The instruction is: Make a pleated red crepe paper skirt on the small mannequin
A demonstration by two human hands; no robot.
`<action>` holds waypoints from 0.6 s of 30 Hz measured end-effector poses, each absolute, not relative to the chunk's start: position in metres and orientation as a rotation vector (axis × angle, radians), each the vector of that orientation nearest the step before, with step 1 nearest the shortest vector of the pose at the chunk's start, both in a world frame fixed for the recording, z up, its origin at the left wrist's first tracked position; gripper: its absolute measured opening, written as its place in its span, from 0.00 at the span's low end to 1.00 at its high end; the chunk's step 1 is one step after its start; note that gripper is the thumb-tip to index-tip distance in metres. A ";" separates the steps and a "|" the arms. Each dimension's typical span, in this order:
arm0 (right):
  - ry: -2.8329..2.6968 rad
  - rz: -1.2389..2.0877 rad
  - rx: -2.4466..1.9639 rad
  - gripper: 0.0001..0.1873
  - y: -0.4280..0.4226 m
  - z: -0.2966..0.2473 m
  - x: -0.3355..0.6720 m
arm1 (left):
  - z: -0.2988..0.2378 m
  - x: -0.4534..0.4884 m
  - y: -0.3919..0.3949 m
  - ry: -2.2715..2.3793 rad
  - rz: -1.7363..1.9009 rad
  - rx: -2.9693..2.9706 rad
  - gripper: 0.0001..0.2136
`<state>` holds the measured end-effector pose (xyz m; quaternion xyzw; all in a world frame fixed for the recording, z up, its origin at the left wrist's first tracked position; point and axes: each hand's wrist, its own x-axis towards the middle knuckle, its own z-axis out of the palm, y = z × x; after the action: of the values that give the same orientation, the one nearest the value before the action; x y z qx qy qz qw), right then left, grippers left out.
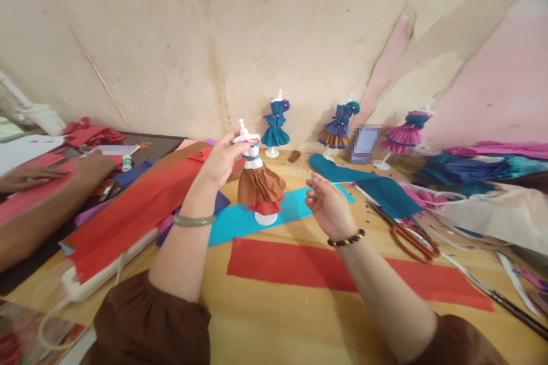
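My left hand (225,157) grips a small white dress form (253,164) by its upper body. The form stands upright, dressed in a gathered brown skirt (259,185) over a red layer (265,205), with a thin dark band at the waist. Its round white base (266,218) is at the strip of bright blue fabric (295,205). To the right, apart from the form, my right hand (327,205) has its fingers pinched together. A tiny shiny speck shows at the fingertips, too small to name. A red fabric strip (291,265) lies below my hands.
Along the wall stand three dressed mini forms in teal (276,122), blue and brown (338,125), and pink (405,134). Orange-handled scissors (413,242) lie right. A co-worker's hands (92,168) rest on pink fabric at left. A white power strip (81,279) lies near my left arm.
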<state>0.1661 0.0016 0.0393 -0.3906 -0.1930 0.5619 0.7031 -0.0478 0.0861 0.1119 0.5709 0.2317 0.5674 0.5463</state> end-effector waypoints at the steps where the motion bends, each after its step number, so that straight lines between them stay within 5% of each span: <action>1: -0.498 1.203 -0.891 0.15 -0.003 0.042 0.171 | 0.112 -0.047 0.086 0.548 1.343 1.372 0.12; 9: -1.543 0.929 -1.256 0.05 -0.051 -0.004 0.143 | 0.109 -0.042 0.082 0.554 1.275 1.513 0.11; 18: -2.219 0.542 -1.622 0.10 -0.046 -0.003 0.065 | 0.112 -0.034 0.070 0.562 1.214 1.534 0.13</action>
<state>0.0649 -0.0461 -0.0026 -0.5706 -0.7806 0.1907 0.1694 -0.0340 0.0705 0.1119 0.6413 0.2350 0.5073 0.5255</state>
